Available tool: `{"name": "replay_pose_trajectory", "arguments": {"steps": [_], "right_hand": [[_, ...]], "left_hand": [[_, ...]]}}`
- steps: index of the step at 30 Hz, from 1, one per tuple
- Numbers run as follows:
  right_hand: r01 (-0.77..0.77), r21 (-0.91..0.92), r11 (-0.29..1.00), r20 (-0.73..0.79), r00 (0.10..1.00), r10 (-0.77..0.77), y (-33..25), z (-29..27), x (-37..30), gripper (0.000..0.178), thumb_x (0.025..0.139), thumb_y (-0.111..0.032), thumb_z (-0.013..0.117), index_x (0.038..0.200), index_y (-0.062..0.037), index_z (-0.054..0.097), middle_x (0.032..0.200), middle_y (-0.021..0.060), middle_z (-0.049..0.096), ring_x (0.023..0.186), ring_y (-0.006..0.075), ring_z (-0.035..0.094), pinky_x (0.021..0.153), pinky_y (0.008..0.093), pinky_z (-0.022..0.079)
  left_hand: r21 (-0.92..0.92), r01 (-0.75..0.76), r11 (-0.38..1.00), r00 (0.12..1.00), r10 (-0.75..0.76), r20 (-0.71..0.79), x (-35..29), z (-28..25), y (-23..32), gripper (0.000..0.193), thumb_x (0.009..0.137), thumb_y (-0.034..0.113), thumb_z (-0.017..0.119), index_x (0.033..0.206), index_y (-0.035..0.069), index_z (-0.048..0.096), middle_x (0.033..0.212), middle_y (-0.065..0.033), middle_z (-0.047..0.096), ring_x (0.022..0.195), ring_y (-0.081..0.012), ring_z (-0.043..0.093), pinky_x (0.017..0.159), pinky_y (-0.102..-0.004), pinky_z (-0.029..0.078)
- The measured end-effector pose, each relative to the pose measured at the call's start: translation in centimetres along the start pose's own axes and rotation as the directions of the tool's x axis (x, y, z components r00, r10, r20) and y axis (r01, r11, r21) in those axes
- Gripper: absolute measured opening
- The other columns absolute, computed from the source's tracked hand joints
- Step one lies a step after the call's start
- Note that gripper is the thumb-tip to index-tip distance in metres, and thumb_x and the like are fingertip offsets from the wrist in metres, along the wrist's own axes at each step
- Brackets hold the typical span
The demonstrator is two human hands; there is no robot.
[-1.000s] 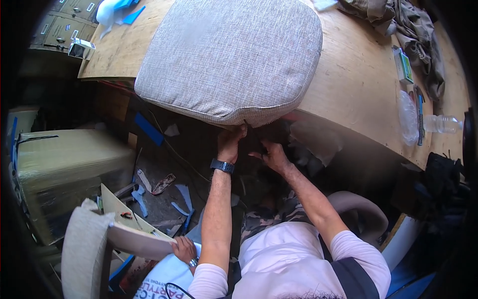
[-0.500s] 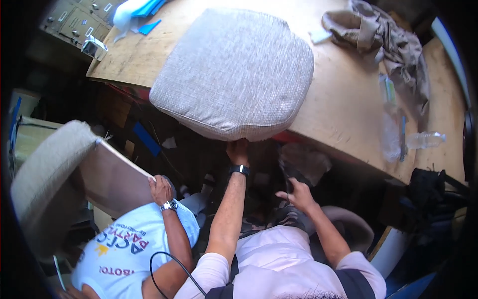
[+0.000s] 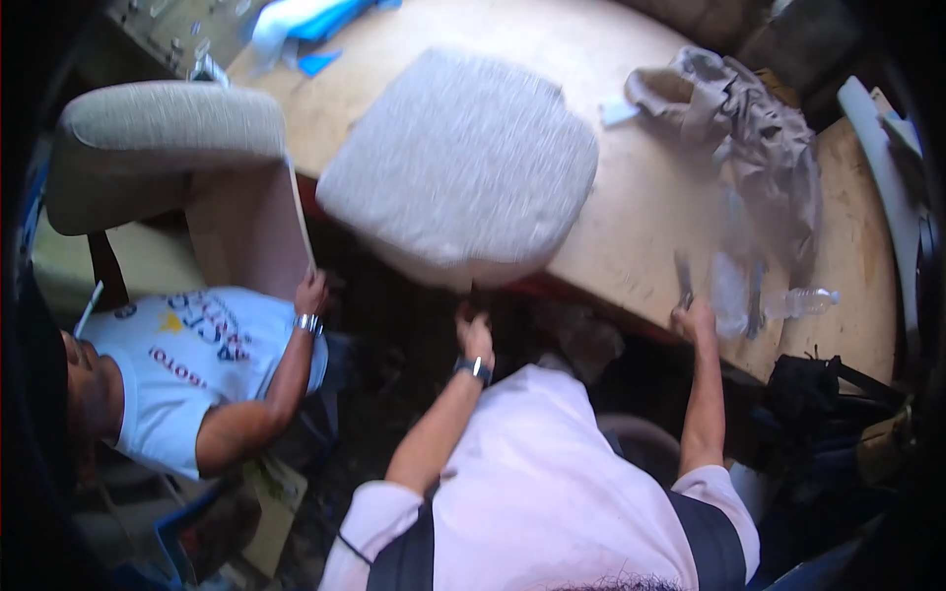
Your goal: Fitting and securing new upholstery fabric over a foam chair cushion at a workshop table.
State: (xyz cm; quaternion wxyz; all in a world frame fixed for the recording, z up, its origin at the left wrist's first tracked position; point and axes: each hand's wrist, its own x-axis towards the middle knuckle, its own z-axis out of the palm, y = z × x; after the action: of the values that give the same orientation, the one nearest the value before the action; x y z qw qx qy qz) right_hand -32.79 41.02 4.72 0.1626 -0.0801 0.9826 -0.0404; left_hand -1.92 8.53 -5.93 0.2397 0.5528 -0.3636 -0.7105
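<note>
A grey woven-fabric cushion point(image 3: 458, 163) lies on the wooden table point(image 3: 641, 266), its near edge sticking out over the table's front. My left hand point(image 3: 475, 335), with a dark band at the wrist, is just below that near edge. Its fingers are curled closed, and anything in them is too small or blurred to make out. At the table's front edge on the right, my right hand point(image 3: 697, 318) is closed around a slim dark tool point(image 3: 683, 279) that points away from me. Motion blur hides the tool's exact kind.
On the left a co-worker point(image 3: 222, 364) holds a large upholstered piece point(image 3: 177, 123) with an open underside. Crumpled brown cloth point(image 3: 759, 138), clear plastic bottles point(image 3: 803, 301) and blue-white material point(image 3: 305, 25) lie on the table. A black bag point(image 3: 808, 384) sits at the right.
My right hand has moved up and right from beside my lap to the table's edge. The left hand has come down slightly from the cushion. The co-worker's upholstered piece has been raised.
</note>
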Motion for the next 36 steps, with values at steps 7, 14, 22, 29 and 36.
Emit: {"name": "replay_pose_trajectory", "arguments": {"steps": [7,14,22,29,36], "right_hand": [[0.378,0.482,0.791,-0.102,0.92,-0.378,-9.2,-1.6,9.8,0.069,0.085,-0.041,0.074,0.133,0.0052,0.055,0.132,0.0251,0.06,0.124,0.0352,0.057,0.105,0.0423,0.045],[0.494,0.582,0.646,0.246,0.65,-0.719,-31.1,-4.7,21.5,0.074,0.083,-0.061,0.069,0.123,0.0011,0.064,0.122,0.0142,0.067,0.117,0.0228,0.06,0.1,0.0333,0.045],[0.576,0.522,0.629,0.136,0.672,-0.728,-26.5,-3.2,17.5,0.061,0.083,-0.044,0.073,0.119,0.0052,0.065,0.111,0.0204,0.071,0.103,0.0266,0.068,0.092,0.0374,0.05],[0.503,0.546,0.67,0.063,0.773,-0.631,-14.1,-0.8,5.5,0.063,0.086,-0.048,0.069,0.121,0.0038,0.064,0.112,0.0254,0.069,0.106,0.0364,0.068,0.091,0.0427,0.052],[0.285,0.48,0.83,0.229,0.872,-0.432,-7.0,5.4,-8.0,0.064,0.092,-0.057,0.059,0.099,0.0059,0.07,0.09,0.0263,0.07,0.084,0.0381,0.069,0.077,0.0466,0.052]], "left_hand": [[-0.24,0.047,0.97,0.996,-0.064,-0.062,-4.1,3.3,-0.4,0.094,0.088,0.081,0.036,0.152,0.013,0.036,0.154,-0.0096,0.039,0.131,-0.0296,0.044,0.11,-0.0473,0.027],[-0.312,-0.102,0.945,0.994,0.086,-0.065,-4.3,6.8,1.6,0.091,0.091,0.077,0.037,0.153,0.011,0.031,0.154,-0.0102,0.038,0.14,-0.0299,0.037,0.115,-0.0481,0.024],[-0.23,-0.022,0.973,0.996,0.041,0.079,-4.6,5.2,2.2,0.069,0.093,0.06,0.058,0.131,0.004,0.053,0.127,-0.0101,0.059,0.115,-0.0254,0.058,0.092,-0.0431,0.053],[-0.228,0.029,0.973,0.99,0.004,0.139,-9.5,-1.1,-1.8,0.068,0.094,0.053,0.059,0.137,0.001,0.051,0.134,-0.0112,0.058,0.123,-0.0226,0.055,0.101,-0.0398,0.047],[-0.068,-0.193,0.979,0.977,0.198,0.077,-3.3,-6.6,4.1,0.067,0.098,0.053,0.054,0.132,-0.006,0.056,0.131,-0.0105,0.061,0.118,-0.02,0.053,0.105,-0.0342,0.04]]}}
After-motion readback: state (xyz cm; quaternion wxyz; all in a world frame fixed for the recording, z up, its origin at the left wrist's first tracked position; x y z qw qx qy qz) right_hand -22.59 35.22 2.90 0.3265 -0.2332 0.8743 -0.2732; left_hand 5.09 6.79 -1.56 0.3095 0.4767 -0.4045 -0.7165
